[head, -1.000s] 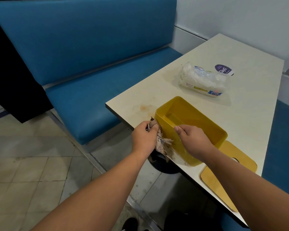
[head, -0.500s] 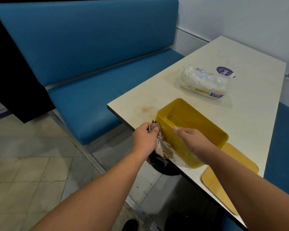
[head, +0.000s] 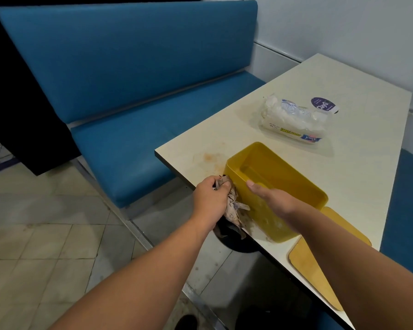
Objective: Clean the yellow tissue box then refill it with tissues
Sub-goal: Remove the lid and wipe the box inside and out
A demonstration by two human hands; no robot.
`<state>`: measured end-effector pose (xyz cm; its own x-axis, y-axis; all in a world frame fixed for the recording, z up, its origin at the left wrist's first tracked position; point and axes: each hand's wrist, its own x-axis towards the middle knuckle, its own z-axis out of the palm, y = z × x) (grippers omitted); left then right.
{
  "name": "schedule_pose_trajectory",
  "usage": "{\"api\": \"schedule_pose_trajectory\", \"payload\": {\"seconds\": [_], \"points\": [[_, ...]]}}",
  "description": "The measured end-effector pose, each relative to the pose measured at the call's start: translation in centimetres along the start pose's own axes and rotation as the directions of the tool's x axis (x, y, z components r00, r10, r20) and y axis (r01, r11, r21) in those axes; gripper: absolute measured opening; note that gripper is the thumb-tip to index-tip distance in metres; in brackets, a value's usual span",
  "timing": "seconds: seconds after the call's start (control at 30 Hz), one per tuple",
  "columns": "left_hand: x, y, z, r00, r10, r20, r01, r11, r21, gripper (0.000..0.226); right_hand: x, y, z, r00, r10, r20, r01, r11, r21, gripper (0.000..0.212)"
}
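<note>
The open yellow tissue box (head: 289, 184) stands empty near the table's front-left corner. My left hand (head: 210, 198) grips a crumpled, dirty cloth (head: 233, 206) and presses it against the box's near outer wall. My right hand (head: 272, 198) lies over the box's near rim, fingers fairly straight, steadying it. The box's flat yellow-tan lid (head: 320, 263) lies on the table just behind my right forearm. A clear plastic pack of white tissues (head: 293, 120) rests farther back on the table.
The cream table (head: 358, 163) has an orange-brown stain (head: 209, 158) by its corner and a purple round sticker (head: 323, 104) near the tissue pack. A blue bench (head: 129, 91) stands to the left; tiled floor and the table's dark base (head: 236, 241) lie below.
The left hand with the cloth has shifted slightly along the box's near wall. The right hand stays on the rim; the view has shifted a little.
</note>
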<state>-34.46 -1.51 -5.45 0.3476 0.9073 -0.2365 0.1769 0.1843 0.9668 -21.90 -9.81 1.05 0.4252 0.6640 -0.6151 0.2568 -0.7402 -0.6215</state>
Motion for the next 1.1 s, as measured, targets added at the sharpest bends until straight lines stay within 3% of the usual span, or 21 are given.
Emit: {"api": "schedule_pose_trajectory", "payload": {"seconds": [0.13,0.3,0.43,0.6,0.73,0.87,1.0,1.1], "points": [[-0.1,-0.6,-0.11,1.0,-0.026,0.014,0.026,1.0,-0.009,0.008,0.09,0.13,0.1,1.0,-0.026,0.016,0.026,1.0,0.009,0.075],[-0.17,0.12,-0.08,0.996,0.071,0.045,-0.068,0.996,-0.057,0.006,0.19,0.12,0.15,1.0,-0.022,-0.001,0.022,1.0,0.001,0.08],[0.06,-0.77,-0.42,0.999,-0.026,0.03,0.025,1.0,0.017,0.006,0.19,-0.08,-0.34,1.0,-0.001,0.028,0.0,1.0,0.007,0.073],[-0.16,0.01,-0.08,0.996,0.072,0.046,-0.068,0.995,-0.078,0.004,0.08,-0.39,-0.33,0.999,0.039,0.018,-0.04,0.997,0.059,0.072],[0.15,-0.44,-0.03,1.0,0.014,0.015,-0.013,1.0,-0.021,0.007,-0.15,-0.28,-0.33,1.0,-0.025,0.017,0.024,0.998,0.06,0.06],[-0.32,-0.02,0.15,0.998,0.046,0.039,-0.042,0.994,-0.101,0.007,-0.08,-0.26,-0.25,1.0,0.007,0.006,-0.008,0.997,0.08,0.067],[-0.17,-0.46,0.08,1.0,-0.006,0.012,0.005,1.0,0.027,0.007,-0.03,-0.33,-0.31,0.999,-0.005,0.038,0.003,0.998,0.067,0.068],[-0.39,-0.08,0.47,0.999,0.034,0.013,-0.034,0.999,0.006,0.006,0.18,-0.3,-0.31,0.999,0.024,0.031,-0.027,0.995,0.093,0.071]]}}
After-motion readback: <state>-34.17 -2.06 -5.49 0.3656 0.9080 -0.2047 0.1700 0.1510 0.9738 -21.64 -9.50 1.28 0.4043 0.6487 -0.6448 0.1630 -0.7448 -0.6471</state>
